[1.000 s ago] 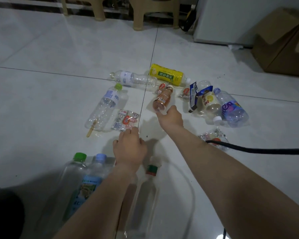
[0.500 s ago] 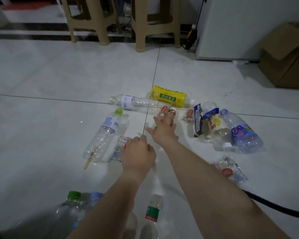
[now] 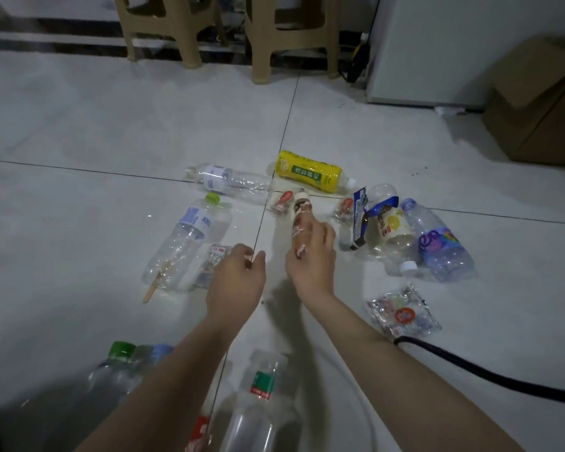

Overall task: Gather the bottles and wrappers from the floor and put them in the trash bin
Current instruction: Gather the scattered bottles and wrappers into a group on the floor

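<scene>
My right hand [image 3: 312, 259] grips a small brown bottle [image 3: 300, 212] with a pale cap, its lower end lifted off the floor. My left hand [image 3: 237, 278] hovers with curled fingers over the right edge of a clear wrapper [image 3: 214, 261] and holds nothing that I can see. Around them lie a yellow bottle [image 3: 310, 172], a clear bottle with a white label [image 3: 229, 182], a green-capped clear bottle [image 3: 190, 236], a purple-labelled bottle [image 3: 437, 244], a yellow-labelled bottle [image 3: 390, 226], a blue wrapper [image 3: 359, 220] and another clear wrapper [image 3: 402, 313]. No trash bin is in view.
Near my arms lie a green-capped bottle [image 3: 121, 352] and a bottle with a red and green label [image 3: 261, 396]. A wooden stick [image 3: 154, 285] lies by the clear bottle. A black hose [image 3: 470, 373] runs off right. Two stools [image 3: 291, 37], a white appliance [image 3: 437, 44] and a cardboard box [image 3: 542, 102] stand behind.
My right hand reached forward to the small brown bottle and closed round it, lifting its lower end. My left hand moved forward to the wrapper. The view tilted up.
</scene>
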